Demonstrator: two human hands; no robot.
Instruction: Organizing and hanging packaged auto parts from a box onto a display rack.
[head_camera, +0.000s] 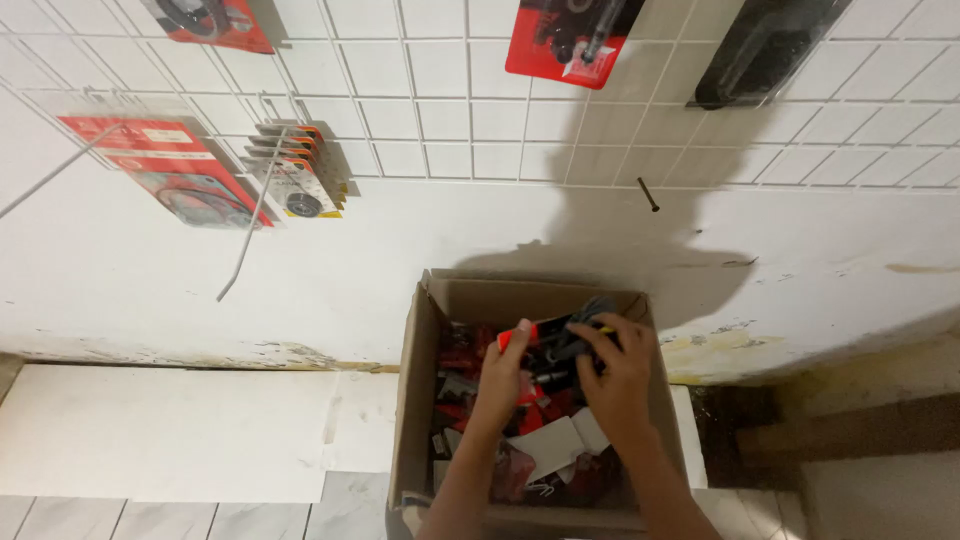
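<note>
Both hands reach into an open cardboard box (420, 400) against the white wall. Inside it, the left hand (500, 375) and right hand (615, 375) together grip a red-and-black packaged part (545, 335), above loose red packages (460, 365). Above the box, a wire grid (450, 110) holds hanging packages.

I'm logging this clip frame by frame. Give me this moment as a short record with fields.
Setting: white wall with wire grid panel, hung packaged parts
Container: open cardboard box on the floor
Contents: red and black packaged items, mixed
Left hand: inside box, on a red-and-black pack
Right hand: inside box, fingers on the same pack
</note>
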